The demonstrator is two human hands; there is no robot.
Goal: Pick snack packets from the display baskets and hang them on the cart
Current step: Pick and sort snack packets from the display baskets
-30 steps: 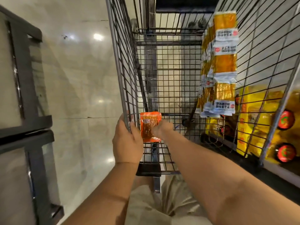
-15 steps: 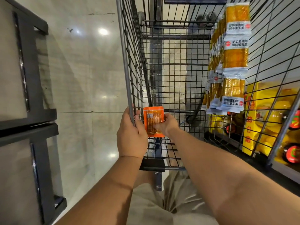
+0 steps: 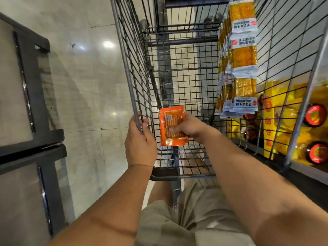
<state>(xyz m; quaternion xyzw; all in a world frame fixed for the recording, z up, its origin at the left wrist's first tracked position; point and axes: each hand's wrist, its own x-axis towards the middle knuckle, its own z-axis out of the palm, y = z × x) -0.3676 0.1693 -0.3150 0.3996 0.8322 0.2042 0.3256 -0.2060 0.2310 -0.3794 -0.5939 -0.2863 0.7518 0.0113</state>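
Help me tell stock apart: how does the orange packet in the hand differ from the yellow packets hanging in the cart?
The orange packet is one short pouch; the yellow packets are long strips with white label bands. The orange packet is gripped by the right hand; the yellow packets hang in a bunch on the cart wall. Both are glossy snack packs.

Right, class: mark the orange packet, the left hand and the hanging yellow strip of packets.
orange packet [image 3: 168, 118]: head view, upper front face.
left hand [image 3: 141, 143]: head view, back of hand.
hanging yellow strip [image 3: 244, 57]: head view, front strip's middle packet.
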